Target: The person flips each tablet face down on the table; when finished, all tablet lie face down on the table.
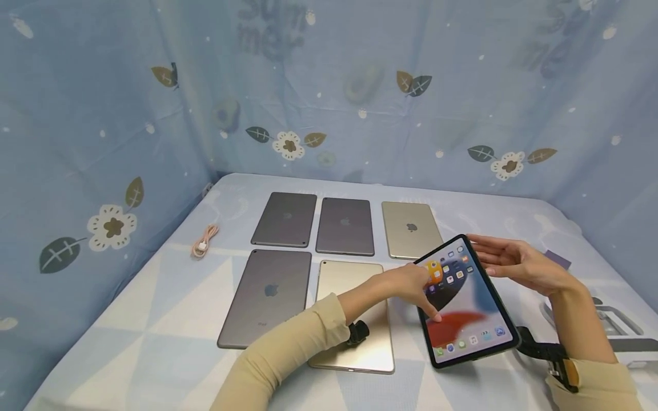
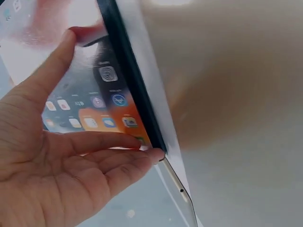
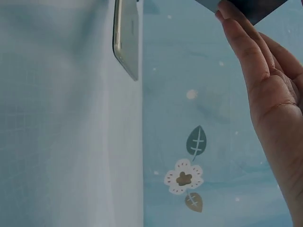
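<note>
A tablet with a dark rim and a lit screen (image 1: 470, 314) is tilted up at the right of the table, its icons showing. My left hand (image 1: 411, 285) reaches across to its left side. In the left wrist view, that hand's thumb (image 2: 64, 52) stretches over the screen and its other fingers extend to the tablet's edge. My right hand (image 1: 519, 265) is at the upper right corner, fingers extended. In the right wrist view, its fingertips (image 3: 226, 12) meet the dark corner; the contact behind the tablet is hidden. A gold tablet (image 1: 367, 348) lies face down under my left forearm.
Left of that lies a large grey tablet (image 1: 267, 297). Behind are two dark grey tablets (image 1: 285, 220) and a gold one (image 1: 411, 228). A coiled pink cable (image 1: 204, 241) sits at far left. A white-grey object (image 1: 634, 345) and a dark flat piece (image 1: 557, 260) are at right.
</note>
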